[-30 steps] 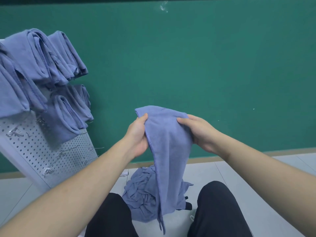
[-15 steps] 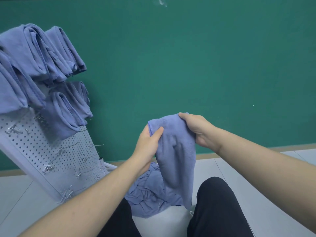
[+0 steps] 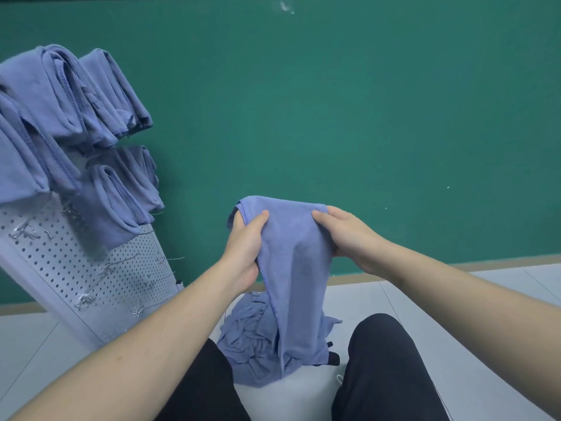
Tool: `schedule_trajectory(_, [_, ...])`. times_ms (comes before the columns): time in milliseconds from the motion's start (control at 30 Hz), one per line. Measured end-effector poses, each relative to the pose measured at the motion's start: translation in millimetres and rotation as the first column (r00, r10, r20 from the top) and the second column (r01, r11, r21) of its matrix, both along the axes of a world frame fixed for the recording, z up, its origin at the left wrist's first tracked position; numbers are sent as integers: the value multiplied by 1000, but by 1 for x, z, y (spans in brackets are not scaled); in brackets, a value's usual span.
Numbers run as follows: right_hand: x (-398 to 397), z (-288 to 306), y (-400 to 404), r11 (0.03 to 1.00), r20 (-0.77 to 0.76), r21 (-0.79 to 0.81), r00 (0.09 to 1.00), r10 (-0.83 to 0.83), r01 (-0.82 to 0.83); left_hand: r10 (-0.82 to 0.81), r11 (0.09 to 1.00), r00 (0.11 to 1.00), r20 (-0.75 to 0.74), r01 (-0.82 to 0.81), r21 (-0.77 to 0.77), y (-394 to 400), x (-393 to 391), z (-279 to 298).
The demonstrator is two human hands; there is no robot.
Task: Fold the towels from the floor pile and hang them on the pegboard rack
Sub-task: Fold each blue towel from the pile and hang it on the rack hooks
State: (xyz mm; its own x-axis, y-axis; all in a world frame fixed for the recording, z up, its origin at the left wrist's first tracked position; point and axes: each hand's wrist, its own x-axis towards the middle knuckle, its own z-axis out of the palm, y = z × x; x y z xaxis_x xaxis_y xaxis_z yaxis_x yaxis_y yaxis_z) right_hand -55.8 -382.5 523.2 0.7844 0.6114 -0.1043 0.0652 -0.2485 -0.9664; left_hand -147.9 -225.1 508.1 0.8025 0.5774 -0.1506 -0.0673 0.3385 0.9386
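A blue towel (image 3: 291, 268) hangs in front of me, held up by its top edge. My left hand (image 3: 244, 249) pinches its left side with the thumb on the front. My right hand (image 3: 346, 235) grips the right side. The cloth drapes down in a narrow fold to the floor pile of blue towels (image 3: 252, 338) between my knees. The white pegboard rack (image 3: 100, 278) leans at the left, with several folded blue towels (image 3: 69, 117) hung on its upper hooks.
A green wall (image 3: 364, 117) stands close behind, meeting the pale tiled floor (image 3: 501, 299) at a tan skirting strip. Bare wire hooks (image 3: 106, 271) stick out of the rack's lower half. My dark-trousered knees (image 3: 388, 360) flank the pile.
My hands have spread apart again, stretching the towel's top edge wider after bunching it half a second ago. The view has shifted slightly down and right.
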Motion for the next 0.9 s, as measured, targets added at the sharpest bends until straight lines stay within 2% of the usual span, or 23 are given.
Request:
schedule_trajectory(100, [1, -1, 7, 994, 77, 3, 991, -109, 109, -141, 989, 989, -47, 138, -57, -3, -6, -1])
schedule_trajectory(200, [5, -1, 11, 982, 112, 44, 976, -187, 183, -286, 958, 950, -126, 285, -25, -7, -12, -10])
schedule_trajectory(267, [9, 0, 11, 978, 40, 34, 978, -205, 204, -306, 952, 946, -107, 308, 3, -10, -13, -18])
schedule_trajectory(400, [12, 5, 5, 962, -273, 57, 931, -242, 266, -211, 977, 978, -7, 211, 20, -17, -9, -17])
schedule_trajectory(500, [15, 6, -1, 989, -377, 69, 921, -99, 134, -160, 987, 987, 25, 161, -26, -18, -3, -10])
schedule_trajectory(567, [15, 5, -5, 999, -347, 31, 938, 2, 9, -100, 991, 995, 23, 102, -92, -18, 0, -7])
schedule_trajectory(633, [12, 3, -7, 999, -262, -9, 964, 42, -46, -72, 987, 997, -28, 67, -146, -16, 2, -4])
schedule_trajectory(767, [9, -3, -7, 999, -25, 11, 999, 30, -30, -101, 989, 989, -104, 89, -118, -5, 0, 0])
schedule_trajectory(900, [9, 0, -5, 999, 85, -5, 995, -46, 46, -65, 998, 992, -111, 62, -33, 8, -1, 1])
